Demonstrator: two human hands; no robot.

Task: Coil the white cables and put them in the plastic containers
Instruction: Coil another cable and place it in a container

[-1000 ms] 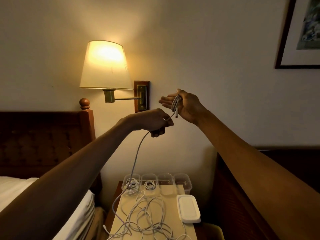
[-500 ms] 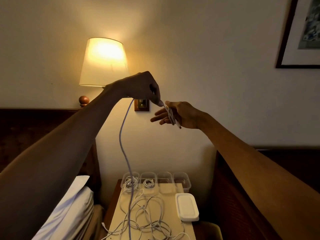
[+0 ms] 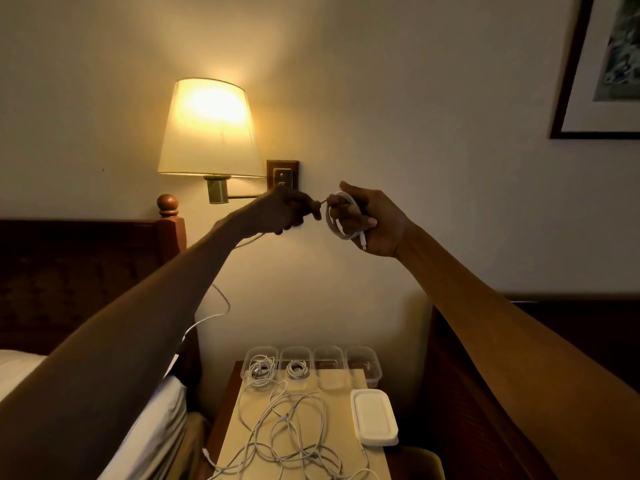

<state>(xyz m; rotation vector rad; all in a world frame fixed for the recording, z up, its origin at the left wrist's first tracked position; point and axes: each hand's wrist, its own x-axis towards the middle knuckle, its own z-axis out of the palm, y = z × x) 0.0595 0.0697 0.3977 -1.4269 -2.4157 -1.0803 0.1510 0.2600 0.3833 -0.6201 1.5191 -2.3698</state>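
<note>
Both hands are raised in front of the wall. My right hand [image 3: 370,220] holds a small coil of white cable [image 3: 341,216] looped round its fingers, a plug end hanging below. My left hand [image 3: 280,211] pinches the same cable just left of the coil; its loose tail [image 3: 214,313] hangs down behind my left forearm. Below, a tangle of loose white cables [image 3: 294,434] lies on the nightstand. Several clear plastic containers [image 3: 327,362] stand in a row at its back; the two on the left each hold a coiled cable [image 3: 297,368].
A stack of white lids [image 3: 373,417] lies at the nightstand's right. A lit wall lamp [image 3: 209,129] hangs just left of my hands. A bed with a wooden headboard [image 3: 86,271] is on the left, dark wooden furniture [image 3: 460,393] on the right.
My left hand has dropped from above lamp height down level with my right hand. The coil on my right hand has grown, and the cable's tail has lifted off the nightstand.
</note>
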